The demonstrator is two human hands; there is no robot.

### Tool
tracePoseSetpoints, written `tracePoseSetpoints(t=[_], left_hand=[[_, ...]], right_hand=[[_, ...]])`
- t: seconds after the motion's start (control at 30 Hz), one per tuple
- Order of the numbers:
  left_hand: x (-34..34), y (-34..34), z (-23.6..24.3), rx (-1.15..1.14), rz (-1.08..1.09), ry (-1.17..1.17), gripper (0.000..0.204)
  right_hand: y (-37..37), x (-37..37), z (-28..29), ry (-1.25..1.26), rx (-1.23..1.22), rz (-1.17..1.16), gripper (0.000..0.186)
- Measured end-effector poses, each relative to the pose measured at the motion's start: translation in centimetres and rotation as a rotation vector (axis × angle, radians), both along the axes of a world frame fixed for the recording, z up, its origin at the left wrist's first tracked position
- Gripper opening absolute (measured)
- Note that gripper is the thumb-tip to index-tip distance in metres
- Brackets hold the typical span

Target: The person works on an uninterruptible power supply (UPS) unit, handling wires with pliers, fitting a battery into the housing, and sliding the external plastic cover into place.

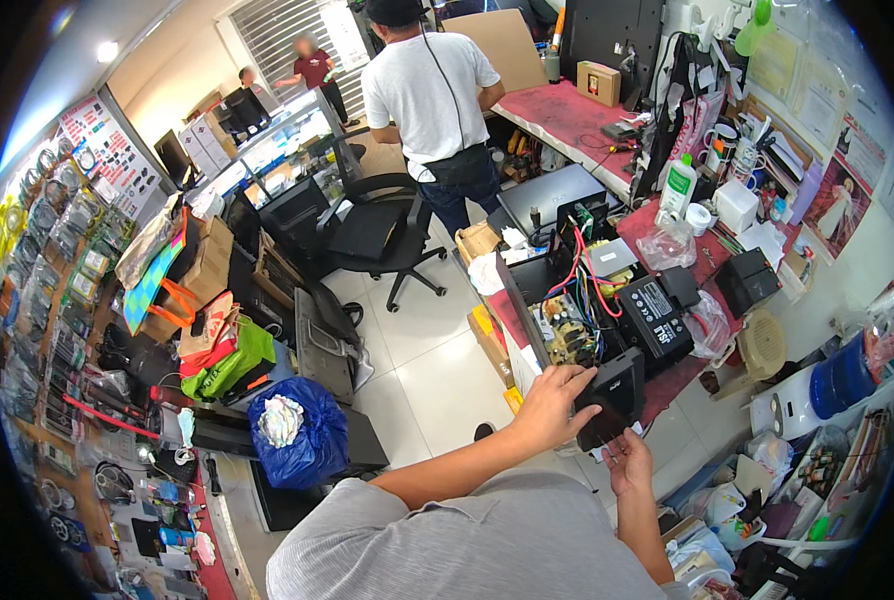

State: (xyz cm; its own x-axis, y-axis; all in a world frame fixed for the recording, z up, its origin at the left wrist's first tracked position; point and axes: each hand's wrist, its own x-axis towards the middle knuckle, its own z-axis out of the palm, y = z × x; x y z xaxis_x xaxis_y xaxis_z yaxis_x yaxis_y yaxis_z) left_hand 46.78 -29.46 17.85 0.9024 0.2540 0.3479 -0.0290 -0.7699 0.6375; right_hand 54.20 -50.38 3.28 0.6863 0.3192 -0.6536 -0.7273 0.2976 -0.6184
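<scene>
My left hand (555,408) is closed on a black plastic panel (619,388), its fingers over the upper edge and its thumb on the face. At the panel's lower edge is my right hand (630,464), palm up, with fingers partly curled and apart. Whether it touches the panel is hard to tell. Just beyond lies an opened device with a circuit board (570,335) and red, blue and other wires (595,280). A black block battery (657,312) stands to its right.
A red-topped workbench (667,400) carries a white-green bottle (678,187) and a silver case (552,190). A person (437,95) stands beyond, near a black office chair (382,235). At left are a blue bag-lined bin (302,460) and crowded shelves (57,290). Clutter (757,490) fills the right.
</scene>
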Motion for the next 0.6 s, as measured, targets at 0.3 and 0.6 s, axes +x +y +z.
tracePoseSetpoints(t=[0.3,0.6], left_hand=[[-0.4,-1.5,-0.3,-0.013,-0.024,-0.139,0.048],[-3.1,-3.8,-2.0,-0.008,-0.066,-0.346,0.049]], right_hand=[[-0.4,0.0,1.0,0.065,0.064,0.007,0.026],[0.9,0.6,3.5,0.123,0.080,-0.003,0.037]])
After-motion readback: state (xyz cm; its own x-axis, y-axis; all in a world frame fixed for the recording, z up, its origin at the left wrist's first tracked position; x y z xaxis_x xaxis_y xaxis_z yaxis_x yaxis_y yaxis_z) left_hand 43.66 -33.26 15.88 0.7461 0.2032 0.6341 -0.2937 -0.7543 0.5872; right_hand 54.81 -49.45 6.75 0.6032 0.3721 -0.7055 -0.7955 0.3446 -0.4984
